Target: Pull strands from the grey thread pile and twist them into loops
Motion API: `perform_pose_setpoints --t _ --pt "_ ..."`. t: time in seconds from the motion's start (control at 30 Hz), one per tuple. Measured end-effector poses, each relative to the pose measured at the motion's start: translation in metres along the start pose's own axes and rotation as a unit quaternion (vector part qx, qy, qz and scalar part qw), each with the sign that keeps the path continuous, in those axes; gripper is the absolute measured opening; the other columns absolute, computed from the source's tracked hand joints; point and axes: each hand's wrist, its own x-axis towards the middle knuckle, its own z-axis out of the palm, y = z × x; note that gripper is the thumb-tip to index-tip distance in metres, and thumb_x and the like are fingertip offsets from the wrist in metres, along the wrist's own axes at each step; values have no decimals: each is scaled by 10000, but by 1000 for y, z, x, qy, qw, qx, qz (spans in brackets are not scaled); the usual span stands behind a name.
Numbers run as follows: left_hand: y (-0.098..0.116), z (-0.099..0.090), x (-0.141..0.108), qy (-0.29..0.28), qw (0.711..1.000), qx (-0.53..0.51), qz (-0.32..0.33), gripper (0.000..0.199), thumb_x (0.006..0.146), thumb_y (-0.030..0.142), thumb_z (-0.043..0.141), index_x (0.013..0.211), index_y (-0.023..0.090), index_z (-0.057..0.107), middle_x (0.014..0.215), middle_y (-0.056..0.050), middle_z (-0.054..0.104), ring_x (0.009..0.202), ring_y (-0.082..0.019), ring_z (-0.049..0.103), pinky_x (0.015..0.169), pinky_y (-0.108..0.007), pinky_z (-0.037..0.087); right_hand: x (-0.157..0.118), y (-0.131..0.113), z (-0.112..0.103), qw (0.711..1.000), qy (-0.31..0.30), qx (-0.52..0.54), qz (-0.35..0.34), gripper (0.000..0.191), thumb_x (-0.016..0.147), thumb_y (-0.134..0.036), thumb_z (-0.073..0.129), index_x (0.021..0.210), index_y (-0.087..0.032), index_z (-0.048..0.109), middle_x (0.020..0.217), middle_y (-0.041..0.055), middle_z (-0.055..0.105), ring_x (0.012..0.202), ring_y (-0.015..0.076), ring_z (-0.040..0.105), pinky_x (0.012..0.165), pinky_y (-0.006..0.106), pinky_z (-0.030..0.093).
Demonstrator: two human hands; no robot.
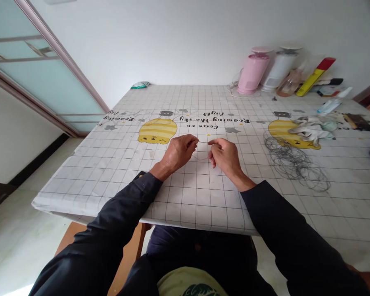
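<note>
Tablecloth (203, 185) reading "Come on", "Roaming the sky", "flight", upside down

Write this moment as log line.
left hand: pinching thin dark wire strand; right hand: at same strand; right side: tangled dark wire pile

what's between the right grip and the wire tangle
Only bare grid-patterned tablecloth lies between the right grip and the wire tangle, as the head view shows.

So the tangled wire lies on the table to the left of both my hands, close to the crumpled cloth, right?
Wrong side: the head view shows the tangled wire to the right of your left hand and right hand, on the table, close to the crumpled cloth.
</note>
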Motion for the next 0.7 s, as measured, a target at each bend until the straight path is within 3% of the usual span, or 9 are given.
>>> perform_pose_setpoints --t 0.17,0.27,0.53,0.6,0.67,0.7 --pt "-3 -5 4 -48 998 -31 -29 133 1014 238 711 913 177 773 810 -32 796 730 -152 699 705 -284 496 -1 2 2 999 22 -21 -20 179 905 -84 565 937 -182 711 596 -12 691 381 121 569 381 236 441" --pt "-5 -7 5 -62 997 -41 -32 209 999 323 768 846 181 771 775 -31 767 699 -150 639 669 -294 470 0 8 3 998 21 -38 -42 163 928 -114 568 937 -196 709 602 -13 695 386 133 578 375 248 430" --pt "-5 -2 3 -6 999 7 -48 405 996 334 770 643 196 627 600 11 599 594 -129 484 589 -315 369 -4 14 10 993 24 -37 -106 122 971 -176 559 930 -224 664 630 -21 693 426 119 566 439 258 446" --pt "-3 -1 4 -3 998 -9 -67 335 994 335 782 708 194 683 659 -1 657 625 -134 549 606 -308 422 -4 13 10 996 25 -16 -83 109 968 -190 561 933 -222 660 629 -19 695 409 124 561 421 265 441" --pt "-2 -1 5 1 994 -48 -93 186 971 370 837 969 190 790 905 -43 790 743 -151 672 674 -299 521 -2 12 8 997 35 9 -63 89 966 -206 575 948 -218 662 638 -12 703 411 132 575 411 268 449" --pt "-1 -2 5 8 991 -70 -111 298 954 406 869 1150 193 796 1067 -71 818 818 -164 721 711 -300 563 0 12 6 997 43 19 -58 75 964 -213 587 959 -217 661 645 -10 708 415 135 582 411 270 457"
